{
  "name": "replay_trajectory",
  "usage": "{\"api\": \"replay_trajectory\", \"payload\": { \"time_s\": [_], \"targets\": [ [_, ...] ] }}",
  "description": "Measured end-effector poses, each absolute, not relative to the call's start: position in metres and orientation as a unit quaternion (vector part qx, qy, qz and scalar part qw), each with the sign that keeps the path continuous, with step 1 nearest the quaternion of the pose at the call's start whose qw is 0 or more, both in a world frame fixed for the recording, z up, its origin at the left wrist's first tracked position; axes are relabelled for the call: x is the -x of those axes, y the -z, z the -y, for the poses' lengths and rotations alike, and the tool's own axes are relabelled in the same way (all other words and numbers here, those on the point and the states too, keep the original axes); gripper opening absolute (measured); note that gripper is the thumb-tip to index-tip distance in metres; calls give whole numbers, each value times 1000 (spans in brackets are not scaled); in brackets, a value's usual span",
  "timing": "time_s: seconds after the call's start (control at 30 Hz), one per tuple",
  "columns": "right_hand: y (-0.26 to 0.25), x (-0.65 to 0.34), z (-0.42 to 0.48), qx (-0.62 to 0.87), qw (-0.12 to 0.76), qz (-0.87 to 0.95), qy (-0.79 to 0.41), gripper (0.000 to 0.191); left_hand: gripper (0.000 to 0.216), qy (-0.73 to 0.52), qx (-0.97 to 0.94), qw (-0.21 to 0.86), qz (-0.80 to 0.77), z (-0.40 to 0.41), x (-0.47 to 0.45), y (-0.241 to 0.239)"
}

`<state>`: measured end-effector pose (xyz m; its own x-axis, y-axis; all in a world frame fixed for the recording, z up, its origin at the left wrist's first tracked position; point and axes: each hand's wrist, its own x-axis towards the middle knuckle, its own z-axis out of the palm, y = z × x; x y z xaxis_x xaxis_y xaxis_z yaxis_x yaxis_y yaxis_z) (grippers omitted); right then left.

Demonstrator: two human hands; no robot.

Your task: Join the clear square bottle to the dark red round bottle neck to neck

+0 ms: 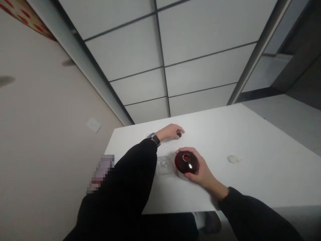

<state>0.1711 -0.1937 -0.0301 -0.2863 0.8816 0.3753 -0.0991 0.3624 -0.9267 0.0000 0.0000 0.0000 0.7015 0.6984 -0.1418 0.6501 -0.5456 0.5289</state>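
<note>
My right hand point(200, 169) is wrapped round a glossy dark red bottle point(183, 165), squat and round, with a small ringed opening facing up. The bottle is at the middle of the white table point(250, 134). Farther back, my left hand point(173, 131) has its fingers curled about a small black cap-like piece point(179, 134), low over the tabletop. Its exact kind is too small to make out. Just left of the bottle lies a clear plastic tray point(164, 170) with a rounded recess.
A crumpled whitish tissue point(233, 159) lies to the right on the table. White panelled doors point(200, 67) stand behind the far edge. On the left wall point(50, 134) is a white socket plate point(94, 125). A pixelated object point(102, 170) shows beside my left sleeve.
</note>
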Motion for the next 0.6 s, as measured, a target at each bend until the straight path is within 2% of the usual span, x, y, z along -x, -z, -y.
{"api": "replay_trajectory", "payload": {
  "time_s": [0.1, 0.2, 0.37, 0.47, 0.6],
  "targets": [
    [36, -171, 193, 309, 515, 634, -487, 80, 38, -50, -881, 287, -373, 3, 1, -9],
    [45, -171, 191, 322, 513, 631, -485, 86, 41, -87, -878, 284, -376, 15, 10, -35],
    [55, -174, 189, 330, 526, 630, -466, 91, 47, -213, -839, 265, -425, 87, 66, -85],
    [63, -179, 199, 337, 534, 636, -444, 89, 73, -266, -797, 261, -475, 159, 112, -85],
    [76, -185, 223, 332, 512, 652, -451, 89, 114, -272, -749, 298, -525, 231, 150, -48]
  ]
}}
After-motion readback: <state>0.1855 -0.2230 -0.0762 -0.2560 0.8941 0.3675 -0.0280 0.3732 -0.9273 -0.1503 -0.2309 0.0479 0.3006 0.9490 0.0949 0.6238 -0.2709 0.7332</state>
